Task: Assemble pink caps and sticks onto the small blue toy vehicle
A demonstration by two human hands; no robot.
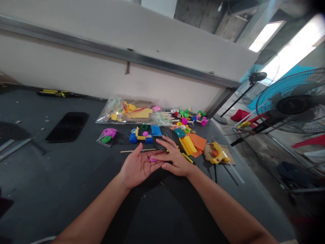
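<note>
Bare left hand palm-up, fingers spread; bare right hand with fingers laid across it, no pinch. Small magenta plastic piece between right fingertips and left palm, partly hidden. Just above grip: thin wooden stick, blue-and-yellow toy car. Right of grip: yellow hot glue gun on brown cardboard.

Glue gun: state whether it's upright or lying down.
Lying down: the glue gun rests on its side on the cardboard, not standing on its base.
</note>
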